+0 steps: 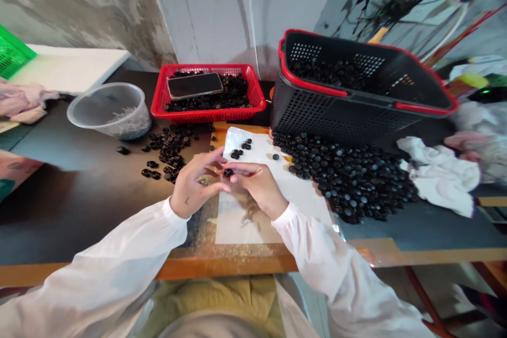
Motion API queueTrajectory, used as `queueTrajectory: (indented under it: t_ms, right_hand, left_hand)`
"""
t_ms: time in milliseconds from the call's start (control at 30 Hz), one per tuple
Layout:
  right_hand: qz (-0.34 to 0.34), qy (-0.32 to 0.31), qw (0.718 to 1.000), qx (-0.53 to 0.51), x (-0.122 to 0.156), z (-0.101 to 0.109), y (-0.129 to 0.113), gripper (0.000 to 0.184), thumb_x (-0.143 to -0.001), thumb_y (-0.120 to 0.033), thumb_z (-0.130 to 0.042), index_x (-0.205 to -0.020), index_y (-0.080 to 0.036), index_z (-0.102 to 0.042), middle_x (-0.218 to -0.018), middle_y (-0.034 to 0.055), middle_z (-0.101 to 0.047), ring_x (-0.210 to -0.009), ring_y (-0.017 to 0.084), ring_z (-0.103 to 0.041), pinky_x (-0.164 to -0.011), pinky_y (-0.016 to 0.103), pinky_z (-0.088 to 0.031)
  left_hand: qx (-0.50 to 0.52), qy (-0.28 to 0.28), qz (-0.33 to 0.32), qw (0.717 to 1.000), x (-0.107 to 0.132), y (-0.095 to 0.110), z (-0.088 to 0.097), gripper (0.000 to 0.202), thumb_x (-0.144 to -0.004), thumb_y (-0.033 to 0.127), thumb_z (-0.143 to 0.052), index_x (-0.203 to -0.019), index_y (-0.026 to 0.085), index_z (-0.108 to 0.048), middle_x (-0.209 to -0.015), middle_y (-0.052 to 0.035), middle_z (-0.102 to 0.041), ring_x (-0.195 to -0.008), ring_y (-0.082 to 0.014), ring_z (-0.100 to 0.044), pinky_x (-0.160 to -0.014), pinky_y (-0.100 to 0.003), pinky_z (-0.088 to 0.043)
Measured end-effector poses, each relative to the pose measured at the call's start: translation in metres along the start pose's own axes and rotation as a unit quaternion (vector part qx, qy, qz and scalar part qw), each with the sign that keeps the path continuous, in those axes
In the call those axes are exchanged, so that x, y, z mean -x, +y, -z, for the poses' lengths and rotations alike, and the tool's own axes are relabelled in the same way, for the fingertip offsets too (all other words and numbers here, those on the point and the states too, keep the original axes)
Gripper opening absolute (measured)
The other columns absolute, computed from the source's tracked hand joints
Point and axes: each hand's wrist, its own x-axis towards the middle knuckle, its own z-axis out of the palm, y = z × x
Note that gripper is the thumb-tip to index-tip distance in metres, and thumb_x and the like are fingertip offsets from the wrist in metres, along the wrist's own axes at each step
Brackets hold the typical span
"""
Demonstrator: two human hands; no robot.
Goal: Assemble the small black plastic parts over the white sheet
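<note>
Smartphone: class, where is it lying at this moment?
In the head view, the smartphone lies on black buttons inside the red mesh tray, left of the black basket.

**One round black button (228,172) pinched at the fingertips of the left hand (197,182) and right hand (257,186), just above a white paper sheet (263,143).**

The button is small, dark and disc-shaped, and the fingers hide most of it. On the sheet, a few loose buttons (238,151) lie in small clusters beyond the hands, and a single button (275,157) sits apart to their right. Along the sheet's right edge spreads a broad heap of black buttons (344,179), overlapping, their faces catching pale glints. Left of the sheet, a looser scatter of black buttons (168,150) trails in a narrow band, some touching and a few lying separately.
</note>
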Motion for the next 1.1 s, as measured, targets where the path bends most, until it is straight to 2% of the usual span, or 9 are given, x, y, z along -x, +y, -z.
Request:
queueTrajectory:
  t_ms: [100, 300, 467, 667, 800, 900, 967, 1033, 1100]
  right_hand:
    - [0.002, 0.013, 1.0, 0.014, 0.003, -0.004, 0.0, 0.026, -0.064, -0.024, -0.085, -0.09, -0.024, -0.083, -0.086, 0.0012, -0.081, -0.083, 0.019, -0.075, -0.085, 0.035, -0.061]
    - [0.018, 0.06, 0.998, 0.014, 0.007, -0.012, 0.001, 0.022, -0.067, -0.019, -0.075, -0.087, -0.024, -0.083, -0.078, -0.0012, -0.078, -0.074, 0.016, -0.072, -0.082, 0.032, -0.06]
    - [0.014, 0.055, 0.998, -0.009, 0.006, -0.013, 0.001, 0.021, -0.064, -0.016, -0.075, -0.082, -0.025, -0.083, -0.073, -0.0029, -0.077, -0.068, 0.015, -0.07, -0.079, 0.03, -0.059]
    - [0.024, 0.058, 0.998, -0.01, 0.01, -0.015, 0.003, 0.017, -0.065, -0.013, -0.075, -0.075, -0.025, -0.083, -0.071, -0.0022, -0.078, -0.068, 0.015, -0.072, -0.08, 0.029, -0.06]
    - [0.024, 0.037, 0.999, 0.025, 0.009, -0.012, -0.001, 0.019, -0.066, -0.018, -0.081, -0.084, -0.025, -0.083, -0.075, -0.0014, -0.079, -0.073, 0.017, -0.074, -0.082, 0.032, -0.061]
    - [0.084, 0.015, 0.989, 0.118, 0.006, 0.001, -0.009, 0.021, -0.074, -0.025, -0.081, -0.094, -0.026, -0.082, -0.09, 0.0005, -0.081, -0.083, 0.02, -0.075, -0.085, 0.034, -0.06]
    - [0.161, 0.039, 0.951, 0.26, 0.003, 0.016, -0.018, 0.021, -0.082, -0.026, -0.076, -0.102, -0.027, -0.081, -0.102, 0.0021, -0.081, -0.091, 0.021, -0.074, -0.091, 0.036, -0.058]
    - [0.238, 0.106, 0.861, 0.437, 0.0, 0.037, -0.029, 0.024, -0.086, -0.024, -0.075, -0.109, -0.029, -0.08, -0.104, 0.0043, -0.08, -0.098, 0.023, -0.069, -0.096, 0.039, -0.054]
    - [0.273, 0.172, 0.763, 0.56, -0.004, 0.062, -0.038, 0.026, -0.086, -0.023, -0.075, -0.111, -0.027, -0.079, -0.099, 0.0067, -0.08, -0.101, 0.028, -0.064, -0.093, 0.041, -0.052]
  left_hand:
    - [-0.034, -0.028, -0.01, 0.999, 0.003, 0.006, -0.004, 0.06, -0.077, 0.051, -0.081, -0.13, 0.024, -0.071, -0.12, -0.0117, -0.075, -0.106, -0.0285, -0.071, -0.093, -0.033, -0.058]
    - [-0.087, -0.019, -0.003, 0.996, 0.014, 0.012, -0.013, 0.051, -0.092, 0.042, -0.067, -0.14, 0.023, -0.062, -0.116, -0.008, -0.077, -0.086, -0.0198, -0.076, -0.083, -0.025, -0.059]
    - [-0.084, -0.029, -0.008, 0.996, 0.017, 0.013, -0.015, 0.052, -0.094, 0.04, -0.065, -0.144, 0.024, -0.058, -0.128, -0.0081, -0.073, -0.097, -0.0212, -0.075, -0.087, -0.025, -0.06]
    - [-0.086, -0.035, -0.02, 0.995, 0.02, 0.014, -0.015, 0.045, -0.096, 0.037, -0.063, -0.14, 0.026, -0.062, -0.129, -0.0067, -0.072, -0.109, -0.0218, -0.073, -0.093, -0.025, -0.058]
    - [-0.067, -0.043, -0.044, 0.996, 0.017, 0.007, -0.014, 0.053, -0.097, 0.046, -0.06, -0.146, 0.027, -0.054, -0.135, -0.0078, -0.068, -0.115, -0.0237, -0.07, -0.102, -0.029, -0.054]
    - [-0.046, -0.055, -0.062, 0.995, 0.012, -0.001, -0.013, 0.062, -0.095, 0.052, -0.059, -0.15, 0.026, -0.048, -0.141, -0.0116, -0.063, -0.119, -0.0264, -0.066, -0.098, -0.032, -0.056]
    - [-0.038, -0.047, -0.051, 0.997, 0.008, -0.006, -0.01, 0.06, -0.096, 0.048, -0.059, -0.151, 0.025, -0.046, -0.137, -0.0129, -0.063, -0.118, -0.0257, -0.065, -0.091, -0.032, -0.057]
    - [-0.042, -0.015, -0.027, 0.999, 0.003, -0.01, -0.002, 0.05, -0.098, 0.04, -0.059, -0.145, 0.024, -0.05, -0.128, -0.0116, -0.065, -0.111, -0.0227, -0.066, -0.088, -0.031, -0.057]
    - [-0.06, 0.027, -0.01, 0.998, -0.003, -0.013, 0.008, 0.037, -0.099, 0.035, -0.057, -0.133, 0.022, -0.058, -0.119, -0.0094, -0.065, -0.103, -0.0199, -0.066, -0.086, -0.03, -0.056]
